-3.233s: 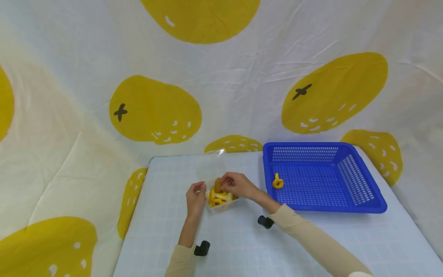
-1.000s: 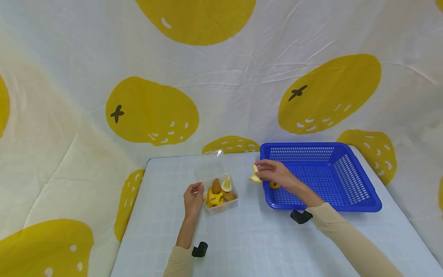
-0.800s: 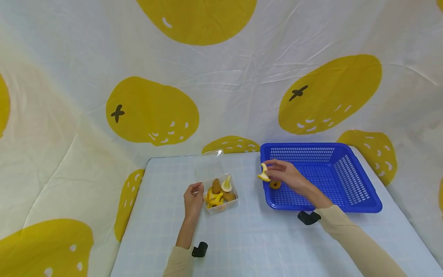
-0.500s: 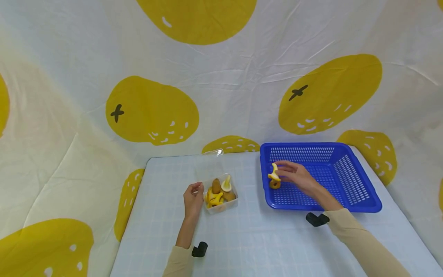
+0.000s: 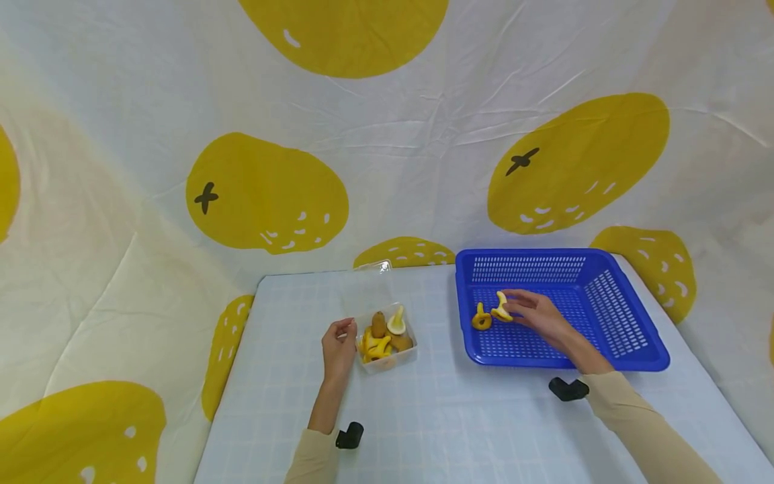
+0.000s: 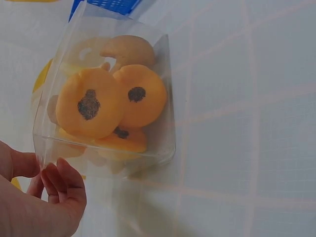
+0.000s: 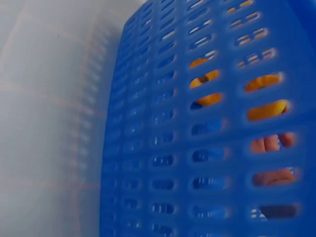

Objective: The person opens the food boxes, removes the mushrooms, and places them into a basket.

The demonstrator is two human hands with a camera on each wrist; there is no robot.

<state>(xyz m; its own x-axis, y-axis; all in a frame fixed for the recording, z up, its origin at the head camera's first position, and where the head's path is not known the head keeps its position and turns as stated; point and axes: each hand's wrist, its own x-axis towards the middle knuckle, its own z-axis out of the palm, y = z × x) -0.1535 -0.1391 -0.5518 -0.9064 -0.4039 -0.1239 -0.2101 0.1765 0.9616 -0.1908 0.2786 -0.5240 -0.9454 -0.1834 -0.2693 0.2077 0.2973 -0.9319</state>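
Note:
My left hand [image 5: 338, 344] pinches the left rim of a clear plastic box [image 5: 393, 364]. In the left wrist view, thumb and fingers meet at a corner of it. Inside lie several yellow and brown mushrooms; yellow caps [image 6: 89, 106] with dark centres show through the wall. My right hand [image 5: 541, 317] holds a yellow mushroom [image 5: 502, 307] with a pale underside, stem up, low inside the blue basket [image 5: 526, 253]. Beside it on the basket floor is another yellow mushroom [image 5: 481, 318]. The right wrist view looks through the basket's slotted wall, which hides most of that hand.
The box's clear lid [image 5: 365, 288] is folded back behind it. The basket's raised walls stand at the table's back right. White pale-checked cloth covers the table [image 5: 435, 423], and a curtain with yellow fruit prints [image 5: 269, 191] hangs behind.
My right hand has taken a yellow mushroom from the box and carried it right, over the basket's left rim, down into the basket. The left hand has stayed at the box.

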